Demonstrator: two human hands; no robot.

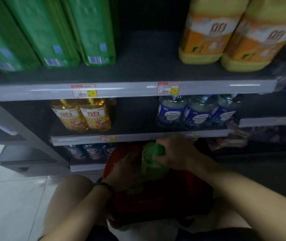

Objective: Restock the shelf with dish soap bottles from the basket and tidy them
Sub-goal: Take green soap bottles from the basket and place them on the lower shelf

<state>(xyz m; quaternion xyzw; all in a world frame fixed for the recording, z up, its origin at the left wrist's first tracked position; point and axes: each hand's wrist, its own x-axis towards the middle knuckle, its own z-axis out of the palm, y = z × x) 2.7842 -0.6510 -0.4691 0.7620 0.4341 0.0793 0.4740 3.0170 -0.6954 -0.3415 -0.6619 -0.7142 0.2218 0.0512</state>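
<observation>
Fingers of the right hand [175,150] are clamping a green bottle [151,164] over the red basket [165,200]; the left hand [126,171], at nine o'clock, is cupping its side.

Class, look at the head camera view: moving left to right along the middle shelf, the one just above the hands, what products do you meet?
Two yellow dish soap bottles → a bare gap of dark shelf → three blue-labelled clear bottles.

basket [156,202] before shelf [138,139] | bottle [149,164] above basket | right hand [175,150] on bottle top
</observation>
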